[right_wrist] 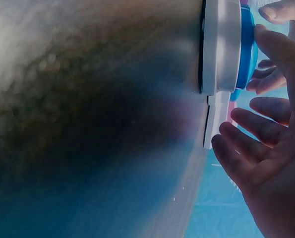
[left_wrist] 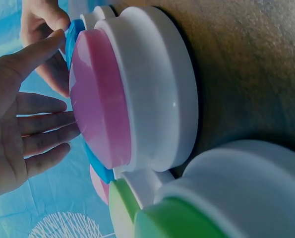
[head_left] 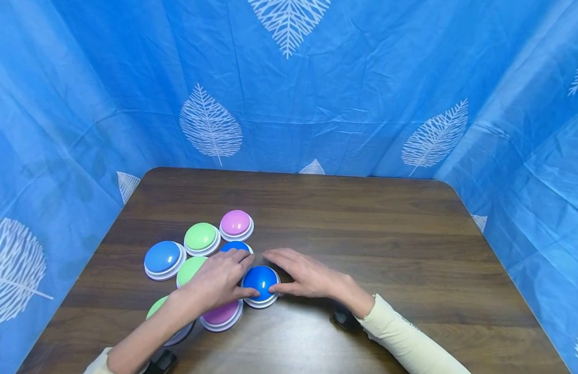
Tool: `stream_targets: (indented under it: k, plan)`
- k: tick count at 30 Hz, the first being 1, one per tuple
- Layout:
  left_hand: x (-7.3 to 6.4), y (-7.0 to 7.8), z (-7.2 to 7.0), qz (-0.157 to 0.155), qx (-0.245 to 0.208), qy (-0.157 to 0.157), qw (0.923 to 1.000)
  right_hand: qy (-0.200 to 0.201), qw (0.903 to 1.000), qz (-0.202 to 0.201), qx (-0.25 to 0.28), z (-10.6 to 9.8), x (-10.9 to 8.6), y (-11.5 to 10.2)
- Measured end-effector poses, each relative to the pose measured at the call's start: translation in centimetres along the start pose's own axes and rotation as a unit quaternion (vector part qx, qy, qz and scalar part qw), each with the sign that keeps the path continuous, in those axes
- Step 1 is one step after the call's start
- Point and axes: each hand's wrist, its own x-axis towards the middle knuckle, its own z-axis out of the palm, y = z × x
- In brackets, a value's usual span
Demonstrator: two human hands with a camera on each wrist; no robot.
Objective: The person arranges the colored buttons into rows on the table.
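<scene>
A dark-blue dome push button [head_left: 260,283] on a round white base lies between the two hands. The left hand [head_left: 225,275] comes in from its left, thumb tip at the dome's near-left side and fingers extended over the neighbouring buttons. From the right, the right hand [head_left: 307,272] has its thumb tip at the dome's right edge, with its other fingers loosely bent beyond it. Under the left palm sits a pink button [left_wrist: 100,99], partly covered in the head view. Another blue button [head_left: 234,246] shows just past the left fingertips.
Left of the hands, more buttons cluster close together: a pink one [head_left: 236,223], a green one [head_left: 200,237], a lighter blue one [head_left: 162,256] and others partly behind the left arm. The brown wooden table [head_left: 387,223] backs onto a blue leaf-patterned curtain [head_left: 349,93].
</scene>
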Motion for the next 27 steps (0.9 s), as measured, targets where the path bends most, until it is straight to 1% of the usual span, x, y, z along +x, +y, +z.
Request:
stream_targets:
  k: [3,7,15,23,27]
  plan:
    - [0.0,0.2,0.0,0.009,0.0,0.003,1.0,-0.002,1.0,-0.007,0.005,0.1,0.0,0.0]
    - [0.0,0.4,0.1,0.018,0.015,0.006,0.9997,-0.004,0.9999,-0.012,0.008,0.3,0.0,-0.1]
    - [0.2,0.8,0.4,0.022,0.032,-0.019,0.9991,-0.006,0.9998,-0.019,0.008,0.5,0.1,-0.1]
    - [0.3,1.4,0.9,0.015,0.029,-0.041,0.9986,-0.019,0.9998,0.001,0.003,0.8,0.1,-0.3]
    - [0.3,1.7,1.1,0.006,0.02,-0.055,0.9983,-0.016,0.9997,0.018,0.008,1.1,0.0,-0.6]
